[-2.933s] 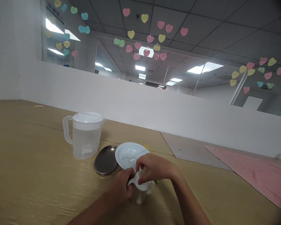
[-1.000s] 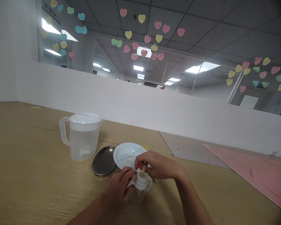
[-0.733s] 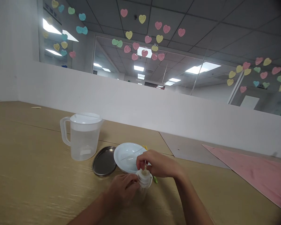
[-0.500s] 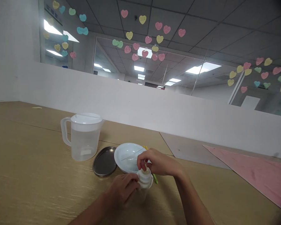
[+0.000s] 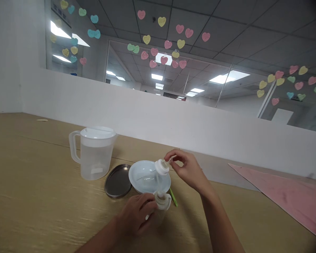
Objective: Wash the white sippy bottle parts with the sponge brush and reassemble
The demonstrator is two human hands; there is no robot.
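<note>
My left hand [image 5: 139, 212] is wrapped round the side of a clear bottle [image 5: 162, 201] with a handle, low in the middle of the view; the bottle's top is uncovered. Above and just behind it, my right hand [image 5: 185, 167] pinches the tip of a white-collared nipple cap [image 5: 162, 167], which is tilted and apart from the bottle. Behind both is a pale bowl [image 5: 137, 175] with something clear in it. A green-handled tool [image 5: 173, 198] lies at the bowl's right side, partly hidden.
A lidded clear pitcher [image 5: 96, 158] of liquid stands at the left. Beside the bowl lies a dark oval metal tray [image 5: 118, 181]. A pink cloth or sheet [image 5: 287, 196] covers the right side of the table. A white wall [image 5: 147, 116] borders the back.
My right hand has moved up and slightly right, lifting the nipple cap off the bottle. My left hand still holds the bottle in nearly the same place.
</note>
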